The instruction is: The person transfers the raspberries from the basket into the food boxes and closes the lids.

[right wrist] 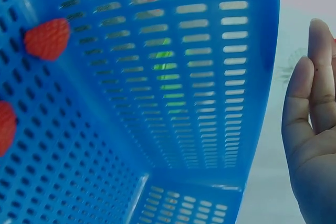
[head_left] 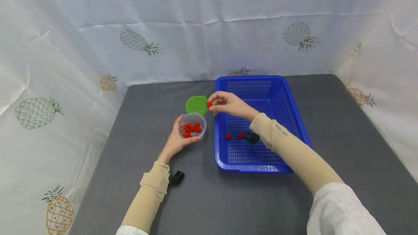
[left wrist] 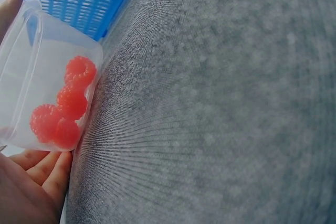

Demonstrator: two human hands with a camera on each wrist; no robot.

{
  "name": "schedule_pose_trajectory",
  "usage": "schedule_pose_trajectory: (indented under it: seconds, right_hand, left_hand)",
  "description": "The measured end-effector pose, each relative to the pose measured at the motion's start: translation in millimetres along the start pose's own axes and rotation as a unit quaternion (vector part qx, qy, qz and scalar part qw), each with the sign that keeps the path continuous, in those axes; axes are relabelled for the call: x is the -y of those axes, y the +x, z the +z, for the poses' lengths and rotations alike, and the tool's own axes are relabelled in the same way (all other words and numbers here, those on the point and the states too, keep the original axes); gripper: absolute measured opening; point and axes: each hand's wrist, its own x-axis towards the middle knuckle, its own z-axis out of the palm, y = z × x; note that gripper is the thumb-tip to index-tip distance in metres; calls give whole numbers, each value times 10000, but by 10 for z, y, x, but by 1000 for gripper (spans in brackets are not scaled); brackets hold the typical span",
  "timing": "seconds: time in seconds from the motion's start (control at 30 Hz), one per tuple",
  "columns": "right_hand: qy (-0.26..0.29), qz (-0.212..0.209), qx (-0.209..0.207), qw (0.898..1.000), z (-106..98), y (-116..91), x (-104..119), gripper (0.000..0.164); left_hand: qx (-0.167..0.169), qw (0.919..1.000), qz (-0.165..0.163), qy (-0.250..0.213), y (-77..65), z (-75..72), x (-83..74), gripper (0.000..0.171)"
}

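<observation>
In the head view my left hand (head_left: 174, 141) grips a clear plastic tub (head_left: 204, 120) by its side, thumb along the near edge. Several red raspberries (head_left: 192, 128) lie in the tub; the left wrist view shows them through its wall (left wrist: 47, 43). My right hand (head_left: 231, 104) pinches one raspberry (head_left: 209, 105) over the left rim of the blue basket (head_left: 217, 151). Two more raspberries lie on the basket floor, one at the left (head_left: 229, 136) and one beside it (head_left: 241, 135). In the right wrist view the held raspberry is mostly hidden behind the fingers (right wrist: 321, 61).
A green lid (head_left: 195, 105) lies on the grey table (head_left: 196, 198) behind the tub, just left of the basket. Black wrist cameras show at the left wrist (head_left: 177, 177) and right wrist (head_left: 251, 137). A white pineapple-print cloth (head_left: 183, 46) hangs behind the table.
</observation>
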Motion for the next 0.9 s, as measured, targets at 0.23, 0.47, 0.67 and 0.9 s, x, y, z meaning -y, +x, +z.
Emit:
schedule_pose_trajectory:
  seconds: [0.23,0.47,0.67,0.9]
  right_hand:
    - [-104,-15,26,9999,100,121,45,23]
    - [-965,6,58,9953,195,264,4,22]
    - [-1383,-25,75,9904,259,341,-41,23]
    - [-1864,-234,240,9819,306,424,-79,21]
  left_hand:
    - [-65,9999,99,33,49,14,99,108]
    - [-120,9997,194,90,38,15,100,108]
    - [-115,9997,157,142,44,11,102,108]
    - [-117,9997,149,165,47,2,116,108]
